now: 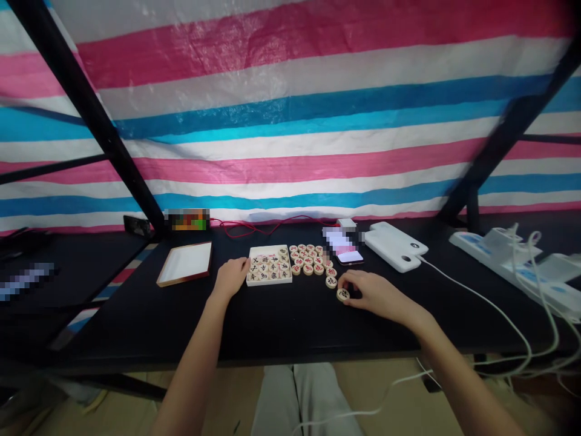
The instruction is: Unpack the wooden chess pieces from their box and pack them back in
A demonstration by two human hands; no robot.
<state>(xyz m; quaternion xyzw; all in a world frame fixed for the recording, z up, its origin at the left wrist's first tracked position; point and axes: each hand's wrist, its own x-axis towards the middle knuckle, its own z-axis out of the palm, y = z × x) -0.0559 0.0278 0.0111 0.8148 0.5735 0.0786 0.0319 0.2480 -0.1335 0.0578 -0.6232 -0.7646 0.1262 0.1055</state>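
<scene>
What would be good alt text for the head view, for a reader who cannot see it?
A person's right hand grips a round game piece at a black table, while the left hand rests at the left edge of a white box holding black-marked pieces. Red-marked pieces are grouped right of the box, near a phone; a striped sheet hangs behind.

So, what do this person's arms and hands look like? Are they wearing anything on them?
The left hand and right hand are ungloved. No sleeves, watch or bracelet show on the forearms; rings can't be made out.
</scene>
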